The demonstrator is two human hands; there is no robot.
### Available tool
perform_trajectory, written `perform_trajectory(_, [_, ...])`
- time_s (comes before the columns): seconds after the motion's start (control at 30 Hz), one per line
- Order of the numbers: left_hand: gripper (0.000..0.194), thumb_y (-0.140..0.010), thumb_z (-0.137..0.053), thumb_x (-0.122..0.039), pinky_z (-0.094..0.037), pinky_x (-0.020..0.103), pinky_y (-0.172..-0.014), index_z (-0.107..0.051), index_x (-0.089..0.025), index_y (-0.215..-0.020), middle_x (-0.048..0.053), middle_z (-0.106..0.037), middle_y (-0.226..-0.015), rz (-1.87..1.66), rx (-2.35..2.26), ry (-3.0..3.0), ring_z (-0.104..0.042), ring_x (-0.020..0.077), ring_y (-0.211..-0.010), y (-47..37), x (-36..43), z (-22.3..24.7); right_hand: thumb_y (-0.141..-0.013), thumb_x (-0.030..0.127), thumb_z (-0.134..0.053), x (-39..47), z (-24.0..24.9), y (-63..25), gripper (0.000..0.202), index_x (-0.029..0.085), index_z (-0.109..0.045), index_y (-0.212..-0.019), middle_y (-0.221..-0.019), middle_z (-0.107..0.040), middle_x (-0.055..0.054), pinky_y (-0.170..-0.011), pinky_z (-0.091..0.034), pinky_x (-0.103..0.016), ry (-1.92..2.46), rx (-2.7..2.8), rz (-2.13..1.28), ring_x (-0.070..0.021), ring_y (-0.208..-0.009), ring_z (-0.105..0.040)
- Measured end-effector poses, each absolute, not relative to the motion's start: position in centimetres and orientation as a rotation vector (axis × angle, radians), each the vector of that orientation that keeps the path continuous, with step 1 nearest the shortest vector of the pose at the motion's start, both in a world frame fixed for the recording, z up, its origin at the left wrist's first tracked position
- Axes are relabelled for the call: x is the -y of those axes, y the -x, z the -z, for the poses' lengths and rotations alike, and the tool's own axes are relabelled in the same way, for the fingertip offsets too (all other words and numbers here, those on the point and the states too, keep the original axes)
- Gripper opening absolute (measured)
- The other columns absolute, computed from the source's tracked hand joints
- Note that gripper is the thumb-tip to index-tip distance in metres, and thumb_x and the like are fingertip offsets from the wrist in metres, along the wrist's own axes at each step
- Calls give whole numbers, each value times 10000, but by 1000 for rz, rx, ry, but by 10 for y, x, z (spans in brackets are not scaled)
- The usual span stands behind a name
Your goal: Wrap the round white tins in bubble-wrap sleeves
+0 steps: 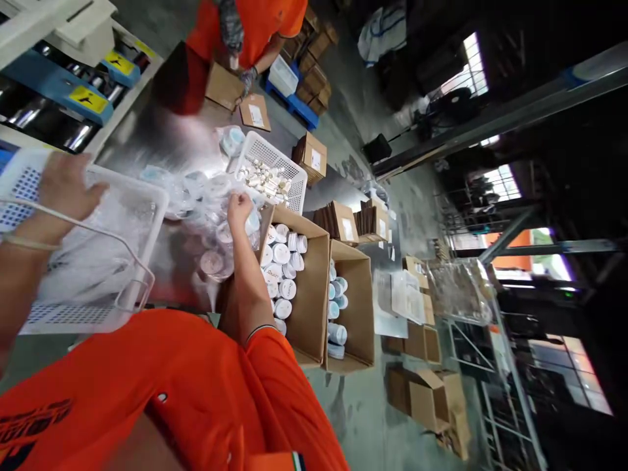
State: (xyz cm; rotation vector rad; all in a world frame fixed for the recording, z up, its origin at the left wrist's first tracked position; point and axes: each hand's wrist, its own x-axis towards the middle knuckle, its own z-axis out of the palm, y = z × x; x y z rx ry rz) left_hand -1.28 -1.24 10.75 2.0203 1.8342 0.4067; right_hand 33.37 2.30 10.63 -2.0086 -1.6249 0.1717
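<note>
My left hand (pixel 69 190) is over a white plastic basket (pixel 156 226), slightly smeared by motion, its thumb spread from the fingers. Thin clear plastic bags (pixel 105 229) lie in that basket, and a pale cord (pixel 93 226) crosses in front of my left wrist. My right hand (pixel 239 209) is closed, its fingers pinched on a clear plastic bag (pixel 206 203) in a pile on the metal table (pixel 167 140). Round white-lidded tubs (pixel 212 261) show through the plastic. Beside my right forearm, a cardboard box (pixel 307 261) holds several similar tubs (pixel 282 271).
A white basket (pixel 289 167) of small bottle-like pieces stands beyond my right hand. Another cardboard box (pixel 356 314) holds pale-lidded tubs. Stacked flat cartons (pixel 314 157) line the table. Across it, a co-worker in orange (pixel 265 19) handles cardboard. A roller conveyor (pixel 59 91) is at the upper left.
</note>
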Motion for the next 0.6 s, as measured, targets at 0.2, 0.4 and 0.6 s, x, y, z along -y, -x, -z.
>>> perform_trajectory(0.2, [1131, -711, -966, -166, -333, 835, -1097, -411, -285, -1688, 177, -206, -1756, -208, -1502, -2125, -218, 554, -1518, -115, -46, -87, -992, 126, -492, -55, -145, -370, 184, 175, -637, -891, -1037, -669, -95, -964, -519, -323, 2053, 1615, -101, -220, -1016, -621])
perform_trajectory(0.4, [549, -863, -870, -394, -517, 458, -1048, -718, -130, -1320, 153, -592, -1381, -84, -1345, -2163, -569, 265, -1117, -141, -74, -46, -967, 152, -557, -65, -132, -400, 179, 182, -603, -797, -902, -631, -49, -888, -499, -275, 2007, 1723, -226, -183, -895, -588])
perform_trajectory(0.6, [280, -1041, -633, -336, -472, 230, -841, -642, -110, -875, 4, -591, -806, -176, -1323, -2165, -538, 133, -795, -139, -105, -38, -980, 179, -583, -77, -120, -412, 189, 175, -635, -797, -902, -663, -47, -861, -511, -276, 1922, 1828, -331, -176, -867, -603])
